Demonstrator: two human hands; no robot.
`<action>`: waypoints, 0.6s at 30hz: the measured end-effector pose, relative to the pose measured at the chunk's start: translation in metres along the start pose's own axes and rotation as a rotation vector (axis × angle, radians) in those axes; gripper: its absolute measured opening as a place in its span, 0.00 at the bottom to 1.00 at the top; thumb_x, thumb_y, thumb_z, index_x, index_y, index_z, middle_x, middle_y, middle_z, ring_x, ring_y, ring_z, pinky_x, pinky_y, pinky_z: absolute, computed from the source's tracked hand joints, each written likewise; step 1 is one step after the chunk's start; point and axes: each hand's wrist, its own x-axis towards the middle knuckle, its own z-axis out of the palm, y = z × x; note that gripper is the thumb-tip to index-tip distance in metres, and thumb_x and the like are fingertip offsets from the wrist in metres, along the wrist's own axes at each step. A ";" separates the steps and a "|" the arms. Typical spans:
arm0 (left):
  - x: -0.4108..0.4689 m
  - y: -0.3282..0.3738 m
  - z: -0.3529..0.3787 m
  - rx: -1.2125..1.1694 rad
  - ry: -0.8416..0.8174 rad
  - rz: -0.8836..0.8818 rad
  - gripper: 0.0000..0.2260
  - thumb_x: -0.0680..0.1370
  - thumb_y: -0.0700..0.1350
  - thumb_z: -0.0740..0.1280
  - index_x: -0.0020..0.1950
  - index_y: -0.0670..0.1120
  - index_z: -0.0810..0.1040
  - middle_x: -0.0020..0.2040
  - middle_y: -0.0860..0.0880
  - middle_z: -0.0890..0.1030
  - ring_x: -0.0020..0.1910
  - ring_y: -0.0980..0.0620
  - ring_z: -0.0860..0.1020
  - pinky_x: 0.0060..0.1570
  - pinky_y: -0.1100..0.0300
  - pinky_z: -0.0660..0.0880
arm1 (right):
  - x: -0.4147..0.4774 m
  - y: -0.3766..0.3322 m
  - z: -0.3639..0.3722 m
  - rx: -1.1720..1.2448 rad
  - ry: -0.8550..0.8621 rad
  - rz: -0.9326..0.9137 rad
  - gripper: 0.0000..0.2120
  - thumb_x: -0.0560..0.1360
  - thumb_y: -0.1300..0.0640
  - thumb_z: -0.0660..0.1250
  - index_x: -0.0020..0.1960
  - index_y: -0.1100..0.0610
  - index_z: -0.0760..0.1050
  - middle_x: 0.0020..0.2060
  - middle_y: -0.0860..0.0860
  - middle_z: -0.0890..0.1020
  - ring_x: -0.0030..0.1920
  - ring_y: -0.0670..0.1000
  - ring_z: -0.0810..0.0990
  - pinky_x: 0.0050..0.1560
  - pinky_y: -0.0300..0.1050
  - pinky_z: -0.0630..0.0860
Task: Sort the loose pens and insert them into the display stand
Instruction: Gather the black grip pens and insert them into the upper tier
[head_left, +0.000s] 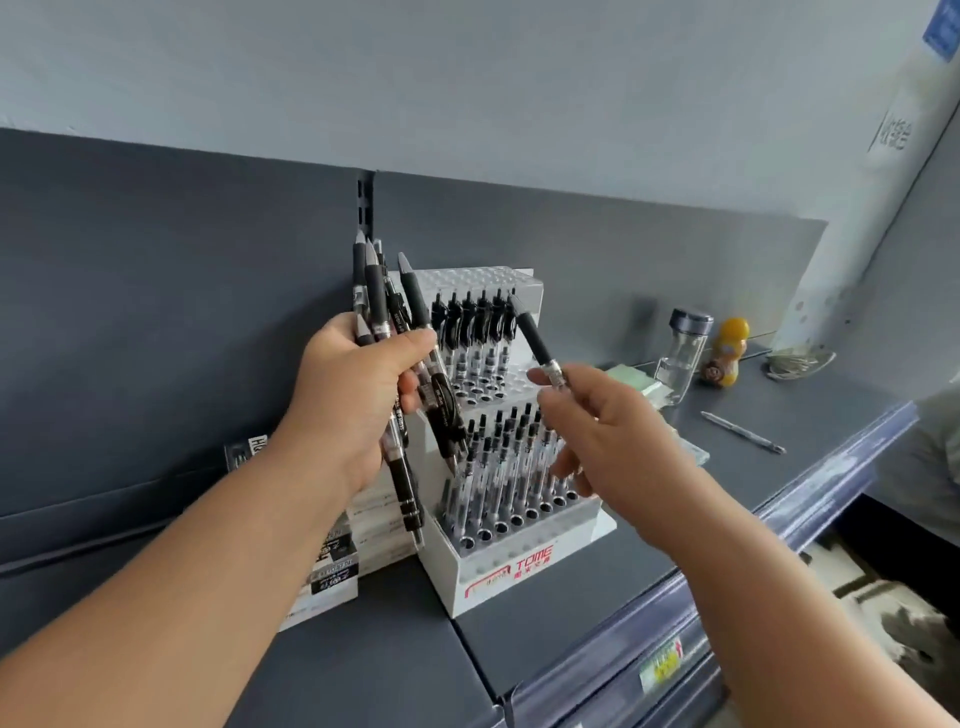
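A yellow price label (662, 667) sits on the front rail of the grey shelf (571, 597). Above the shelf, the left hand (353, 395) is clamped round a bundle of black pens (374, 296), their tips pointing up. The right hand (608, 431) pinches a single black pen (535, 338) between thumb and forefinger, tilted up and left over the white stepped display stand (498, 577). The stand's lower tier holds clear-barrelled pens (509, 467); its upper tier holds a row of black-clipped pens (475, 327). Stacked pen boxes (337, 566) touch its left side. Farther right lie a loose pen (743, 432), a glass bottle (683, 353) and a yellow bottle (727, 353).
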 end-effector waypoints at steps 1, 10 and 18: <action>0.005 -0.001 0.002 -0.001 0.022 0.005 0.07 0.73 0.37 0.71 0.42 0.47 0.74 0.27 0.53 0.74 0.24 0.56 0.68 0.29 0.59 0.64 | 0.010 0.005 -0.006 -0.038 -0.021 -0.029 0.12 0.80 0.52 0.59 0.53 0.60 0.72 0.33 0.52 0.69 0.29 0.52 0.70 0.32 0.49 0.67; 0.025 -0.012 0.045 0.038 0.206 0.057 0.07 0.73 0.37 0.71 0.44 0.46 0.74 0.32 0.51 0.73 0.25 0.56 0.67 0.22 0.64 0.66 | 0.097 0.062 -0.043 -0.018 -0.304 -0.132 0.17 0.72 0.67 0.61 0.48 0.46 0.76 0.36 0.51 0.76 0.34 0.54 0.72 0.37 0.50 0.68; 0.035 -0.021 0.091 0.090 0.384 0.083 0.08 0.72 0.39 0.73 0.43 0.47 0.74 0.30 0.50 0.72 0.23 0.55 0.67 0.28 0.61 0.60 | 0.155 0.090 -0.079 0.269 -0.401 -0.139 0.07 0.71 0.65 0.72 0.43 0.53 0.80 0.34 0.49 0.84 0.36 0.51 0.80 0.40 0.44 0.77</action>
